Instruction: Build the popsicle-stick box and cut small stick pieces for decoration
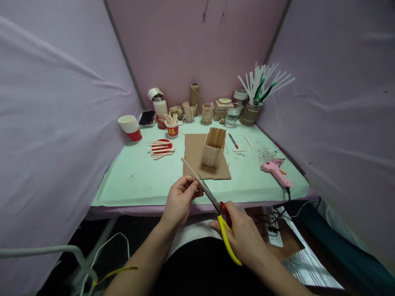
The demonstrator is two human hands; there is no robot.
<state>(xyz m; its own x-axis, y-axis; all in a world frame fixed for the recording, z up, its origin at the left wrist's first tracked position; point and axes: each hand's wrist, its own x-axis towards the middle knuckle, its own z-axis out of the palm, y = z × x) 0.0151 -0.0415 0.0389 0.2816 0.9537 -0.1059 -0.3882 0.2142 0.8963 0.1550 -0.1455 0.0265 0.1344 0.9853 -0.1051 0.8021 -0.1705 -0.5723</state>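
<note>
My left hand [182,196] pinches a thin wooden craft stick [189,166] that points up and away to the left. In my right hand [242,230] is a pair of scissors [211,198] with yellow and red handles. The blades lie along the stick near my left fingertips; whether they touch it I cannot tell. Beyond my hands an open box made of craft sticks [212,155] stands on a piece of brown cardboard [193,144]. Several more sticks lie on a red disc [162,142] to the left.
A pink glue gun [277,172] with a cord lies at the right. Stacked paper cups [131,128] lean at the left. Along the back stand a red cup of sticks [172,130], a glass of water [231,117] and a brown pot [250,115] holding white sticks and pliers. A marker [233,141] lies beside the box.
</note>
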